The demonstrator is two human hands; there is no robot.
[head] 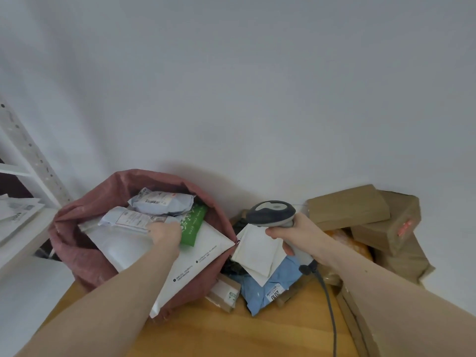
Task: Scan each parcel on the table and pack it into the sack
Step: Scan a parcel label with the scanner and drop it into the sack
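A small parcel sorting or mailroom corner, to judge by what lies around. On a wooden table against a plain white wall, a reddish sack filled with labelled mail bags, beside it a heap of brown cardboard boxes. A corded barcode scanner in hand. At the left, white metal shelving with more envelopes.

Two bare forearms come into view from below, with no sleeves, cuffs or gloves on either. The left hand and the right hand carry no rings, and the wrists show no watch or band. The right forearm has one small dark mole partway along it. Nothing of the upper arms or clothing shows.
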